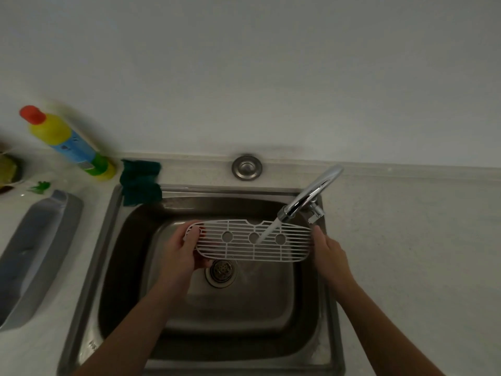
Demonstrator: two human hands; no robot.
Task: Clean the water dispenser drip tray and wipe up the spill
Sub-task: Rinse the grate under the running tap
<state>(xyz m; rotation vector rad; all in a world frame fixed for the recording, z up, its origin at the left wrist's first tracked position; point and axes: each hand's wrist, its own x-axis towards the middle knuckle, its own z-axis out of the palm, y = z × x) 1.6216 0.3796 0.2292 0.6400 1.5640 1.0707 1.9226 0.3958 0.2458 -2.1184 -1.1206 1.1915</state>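
A white slotted drip tray grille (294, 249) with three round holes is held flat over the steel sink (89, 267). My left hand (184, 249) grips its left end, thumb on top. My right hand (328, 252) holds its right end. Water runs from the chrome tap (311, 195) onto the middle of the grille and falls toward the drain (221, 270). The grey drip tray basin (35, 256) lies on the counter to the left of the sink.
A dark green cloth (141, 181) hangs over the sink's back left corner. A yellow and blue bottle with a red cap (67, 142) leans at the wall on the left. A round metal cap (246, 167) sits behind the sink.
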